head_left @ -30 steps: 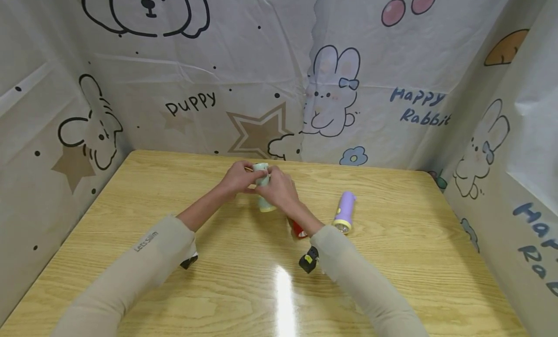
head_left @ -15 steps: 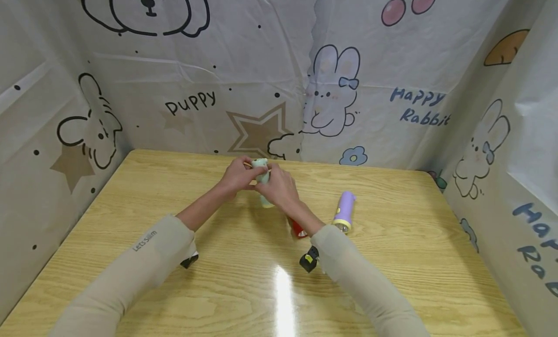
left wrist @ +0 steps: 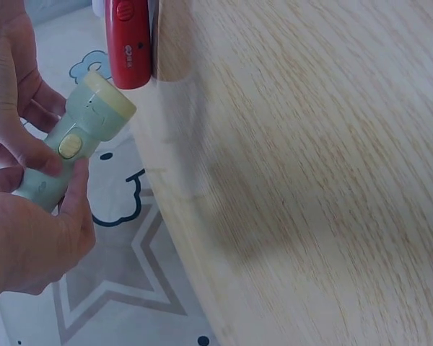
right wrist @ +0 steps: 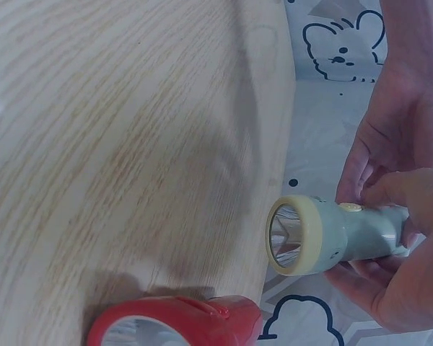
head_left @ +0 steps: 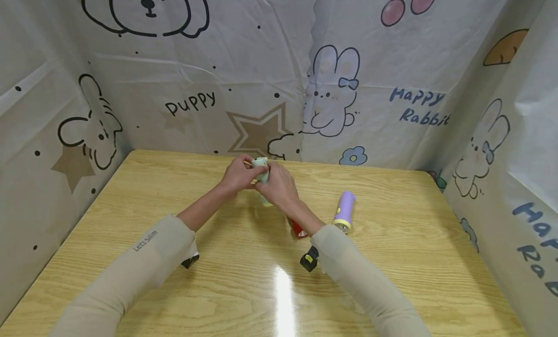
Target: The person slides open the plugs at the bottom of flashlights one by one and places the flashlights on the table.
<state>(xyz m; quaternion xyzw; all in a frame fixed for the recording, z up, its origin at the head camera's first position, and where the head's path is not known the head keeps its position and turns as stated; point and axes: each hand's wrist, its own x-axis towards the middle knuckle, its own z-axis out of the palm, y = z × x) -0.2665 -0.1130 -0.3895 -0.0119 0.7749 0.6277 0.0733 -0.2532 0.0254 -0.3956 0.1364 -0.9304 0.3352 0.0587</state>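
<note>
A mint-green flashlight [head_left: 261, 176] with a cream rim round its lens is held by both hands over the far part of the table, lens end toward me. My left hand [head_left: 237, 176] grips the tail end from the left. From the other side my right hand [head_left: 279, 187] holds the body, hiding much of it in the head view. In the left wrist view, the right thumb lies on the body close beside the oval cream switch [left wrist: 71, 146]. Seen from the right wrist, the clear lens and silver reflector [right wrist: 285, 236] face the table side and look unlit.
A red flashlight [head_left: 299, 229] lies on the table [head_left: 235, 288], partly under my right forearm. Right of it lies a purple flashlight [head_left: 345, 208] with a yellow rim. A small black device [head_left: 309, 259] shows by the right cuff. Printed cloth [head_left: 196, 61] walls the table's back and sides.
Both hands have lifted the mint-green flashlight slightly and moved it a little away from me. Its lens end is now more hidden behind the right hand. The other flashlights have stayed put.
</note>
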